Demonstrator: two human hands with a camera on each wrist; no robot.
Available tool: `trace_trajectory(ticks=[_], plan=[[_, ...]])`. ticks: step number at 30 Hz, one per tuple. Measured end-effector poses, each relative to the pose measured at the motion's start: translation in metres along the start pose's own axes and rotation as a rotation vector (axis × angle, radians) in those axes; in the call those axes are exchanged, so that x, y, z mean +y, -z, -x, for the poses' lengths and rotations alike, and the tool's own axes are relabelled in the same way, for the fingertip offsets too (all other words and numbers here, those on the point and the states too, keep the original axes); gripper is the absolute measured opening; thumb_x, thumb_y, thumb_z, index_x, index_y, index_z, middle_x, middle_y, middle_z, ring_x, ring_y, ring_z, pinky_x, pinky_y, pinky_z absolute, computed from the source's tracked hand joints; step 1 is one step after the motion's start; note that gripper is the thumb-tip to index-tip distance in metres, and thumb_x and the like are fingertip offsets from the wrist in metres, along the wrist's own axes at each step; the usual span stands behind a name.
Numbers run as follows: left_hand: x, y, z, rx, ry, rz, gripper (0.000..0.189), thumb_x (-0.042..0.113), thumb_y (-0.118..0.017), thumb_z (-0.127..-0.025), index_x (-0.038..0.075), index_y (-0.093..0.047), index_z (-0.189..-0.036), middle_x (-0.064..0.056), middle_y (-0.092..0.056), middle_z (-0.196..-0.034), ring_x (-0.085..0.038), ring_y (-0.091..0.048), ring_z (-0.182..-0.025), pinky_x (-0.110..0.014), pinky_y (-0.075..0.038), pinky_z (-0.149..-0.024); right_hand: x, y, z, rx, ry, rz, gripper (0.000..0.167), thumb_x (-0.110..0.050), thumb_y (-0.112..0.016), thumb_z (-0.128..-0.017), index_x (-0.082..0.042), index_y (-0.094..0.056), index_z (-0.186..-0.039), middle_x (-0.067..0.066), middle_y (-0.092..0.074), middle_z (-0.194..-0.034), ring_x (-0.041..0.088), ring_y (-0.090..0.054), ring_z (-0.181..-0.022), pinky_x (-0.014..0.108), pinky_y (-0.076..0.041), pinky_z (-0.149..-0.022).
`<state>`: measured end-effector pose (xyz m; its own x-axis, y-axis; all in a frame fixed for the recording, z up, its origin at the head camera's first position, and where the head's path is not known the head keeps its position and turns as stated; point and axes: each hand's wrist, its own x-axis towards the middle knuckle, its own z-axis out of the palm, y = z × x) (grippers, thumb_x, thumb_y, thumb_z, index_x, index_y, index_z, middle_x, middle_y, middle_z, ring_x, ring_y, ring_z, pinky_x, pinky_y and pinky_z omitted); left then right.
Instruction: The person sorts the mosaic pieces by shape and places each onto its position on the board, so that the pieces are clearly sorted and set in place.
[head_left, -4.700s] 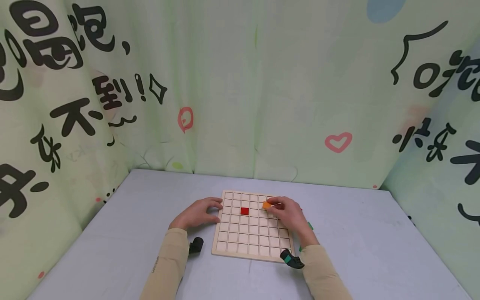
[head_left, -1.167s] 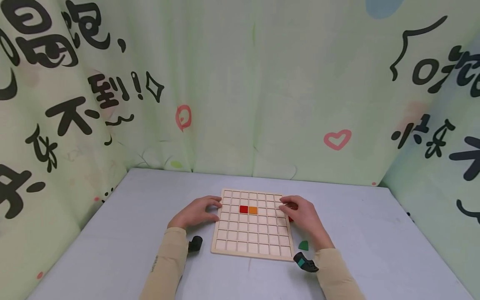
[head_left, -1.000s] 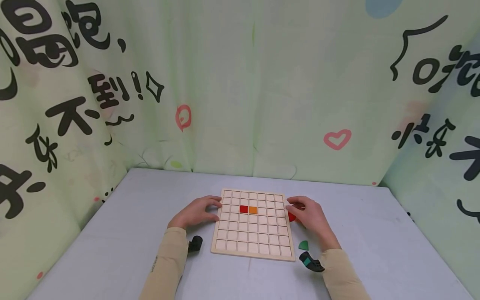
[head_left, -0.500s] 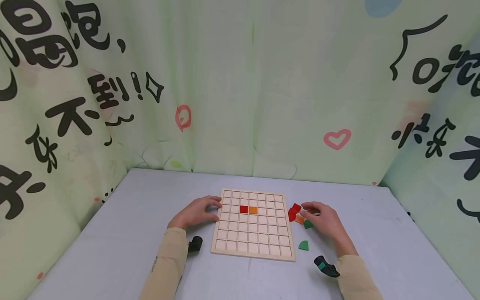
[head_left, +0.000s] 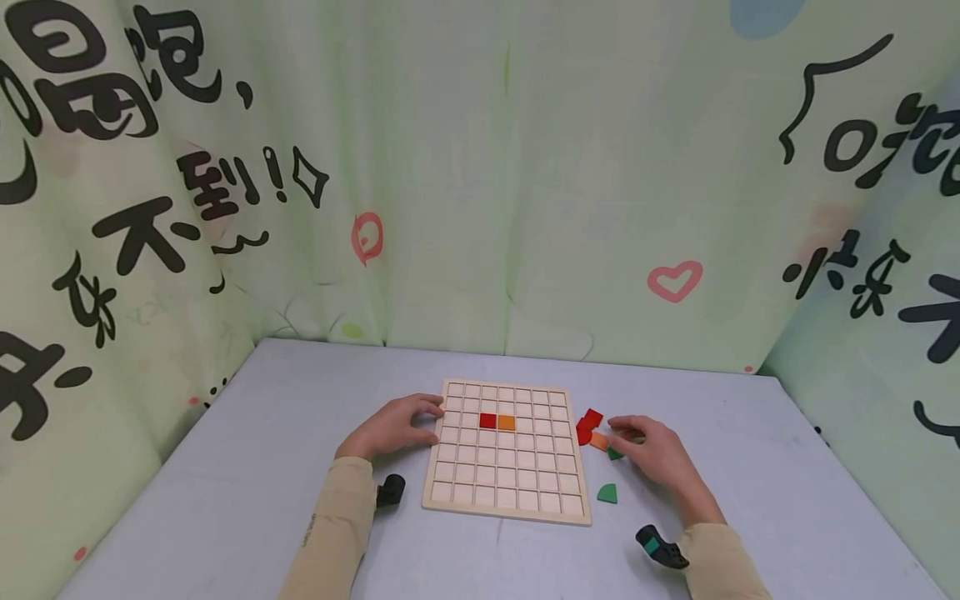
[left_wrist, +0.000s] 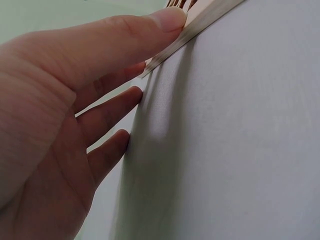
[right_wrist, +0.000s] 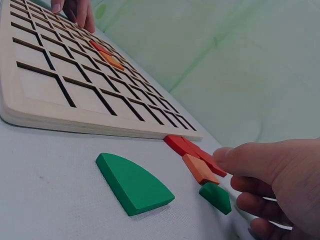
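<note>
A wooden grid board (head_left: 506,515) lies flat on the table. A red square tile (head_left: 488,421) and an orange square tile (head_left: 507,423) sit side by side in its cells. At the board's left edge rests my left hand (head_left: 392,427); its thumb (left_wrist: 170,19) touches the rim, the other fingers spread loosely. To the right of the board, my right hand (head_left: 651,450) hovers beside loose pieces and holds nothing visible. Those are red pieces (right_wrist: 180,145), an orange one (right_wrist: 200,169) and a green one (right_wrist: 216,197), partly behind the hand in the head view.
A green quarter-round piece (head_left: 607,494) lies apart, nearer the front, right of the board. Each wrist wears a black camera mount, such as the right mount (head_left: 662,548). A printed curtain (head_left: 585,208) hangs behind the white table (head_left: 262,500).
The orange tile, earlier pinched by my right hand above the board, now lies beside the red one. My right hand has moved right, uncovering the loose pieces. My left hand stays put.
</note>
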<state>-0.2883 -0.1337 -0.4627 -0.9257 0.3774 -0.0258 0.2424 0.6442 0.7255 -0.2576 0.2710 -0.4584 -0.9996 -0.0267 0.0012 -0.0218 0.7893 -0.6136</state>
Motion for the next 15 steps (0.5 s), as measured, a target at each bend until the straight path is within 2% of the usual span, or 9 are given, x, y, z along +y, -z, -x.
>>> trace_trajectory(ticks=[5, 15], plan=[[-0.0018, -0.0007, 0.0006, -0.012, -0.006, -0.002, 0.037, 0.015, -0.079, -0.083, 0.008, -0.068, -0.118, -0.004, -0.051, -0.144, -0.028, -0.039, -0.138, -0.044, -0.033, -0.114, -0.0006, -0.0026, 0.0024, -0.017, 0.002, -0.011, 0.045, -0.027, -0.071, -0.090, 0.000, -0.062, -0.126, 0.017, -0.063, -0.117, 0.030, -0.056, -0.104, 0.046, -0.054, -0.087], [-0.0006, 0.0007, 0.0007, -0.004, -0.013, -0.007, 0.036, 0.014, -0.079, -0.082, 0.007, -0.069, -0.117, -0.004, -0.052, -0.143, -0.028, -0.040, -0.138, -0.043, -0.034, -0.114, -0.0020, -0.0083, 0.0017, -0.006, 0.032, 0.007, 0.036, -0.017, -0.072, -0.088, -0.001, -0.065, -0.120, 0.013, -0.064, -0.114, 0.026, -0.057, -0.099, 0.044, -0.053, -0.086]])
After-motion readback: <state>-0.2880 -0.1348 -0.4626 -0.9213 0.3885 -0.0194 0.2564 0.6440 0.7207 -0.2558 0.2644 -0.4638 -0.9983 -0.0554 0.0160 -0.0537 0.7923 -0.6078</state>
